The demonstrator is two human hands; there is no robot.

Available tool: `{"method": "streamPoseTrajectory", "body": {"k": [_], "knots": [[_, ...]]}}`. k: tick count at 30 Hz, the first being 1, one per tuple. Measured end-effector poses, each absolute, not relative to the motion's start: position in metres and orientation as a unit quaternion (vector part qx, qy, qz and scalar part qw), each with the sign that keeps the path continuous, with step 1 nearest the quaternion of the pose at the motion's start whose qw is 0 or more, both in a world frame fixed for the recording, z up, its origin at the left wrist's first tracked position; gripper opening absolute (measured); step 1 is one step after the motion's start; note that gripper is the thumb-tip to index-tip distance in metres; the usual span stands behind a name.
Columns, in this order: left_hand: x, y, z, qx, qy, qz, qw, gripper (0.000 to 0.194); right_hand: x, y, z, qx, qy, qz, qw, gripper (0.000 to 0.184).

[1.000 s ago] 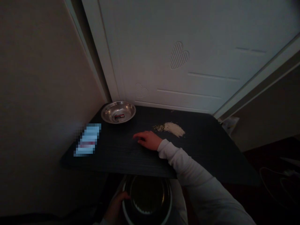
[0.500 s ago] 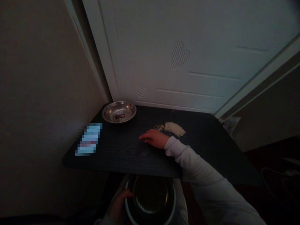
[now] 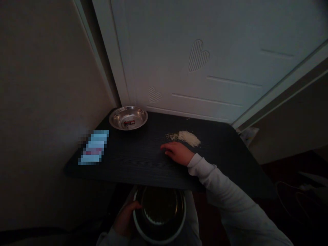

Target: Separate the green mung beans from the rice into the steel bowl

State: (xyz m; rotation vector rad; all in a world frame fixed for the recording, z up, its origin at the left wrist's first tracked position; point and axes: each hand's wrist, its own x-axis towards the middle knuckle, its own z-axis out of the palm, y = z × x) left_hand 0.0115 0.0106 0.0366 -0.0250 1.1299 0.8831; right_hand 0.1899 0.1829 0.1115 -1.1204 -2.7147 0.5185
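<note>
My right hand (image 3: 176,152) hovers over or rests on the dark table, just in front of a pile of white rice-like grains (image 3: 189,138). Its fingers are partly stretched and apart, and nothing shows in them. Small greenish grains (image 3: 172,136) lie at the left end of that pile. Below the table's front edge, my left hand (image 3: 128,214) grips the left rim of a dark round bowl (image 3: 161,230) with a pale rim, the thumb over the edge. Dim light leaves the bowl's contents unclear.
A shallow steel bowl (image 3: 128,118) with a small dark and red label or object in it stands at the table's back left. A lit, pixelated phone-like shape (image 3: 94,147) lies near the left edge. Behind the dark table (image 3: 143,164) rises a white door (image 3: 164,51).
My right hand has shifted slightly right, away from the left part of the table. My left hand still holds the bowl. The view has moved a little.
</note>
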Motion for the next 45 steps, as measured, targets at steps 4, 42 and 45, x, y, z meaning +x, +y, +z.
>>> {"method": "streamPoseTrajectory", "body": {"k": [4,42,45], "knots": [[0.014,0.014,0.042,-0.012,0.543,0.412,0.731,0.027,0.193,0.171,0.113,-0.416,-0.889,0.171,0.085,0.03],[0.005,0.023,0.052,-0.023,0.548,0.412,0.728,0.046,0.206,0.115,0.111,-0.497,-0.83,0.247,0.058,0.03],[0.005,0.024,0.053,-0.018,0.541,0.423,0.726,0.049,0.203,0.114,0.11,-0.49,-0.834,0.247,0.065,0.03]]}}
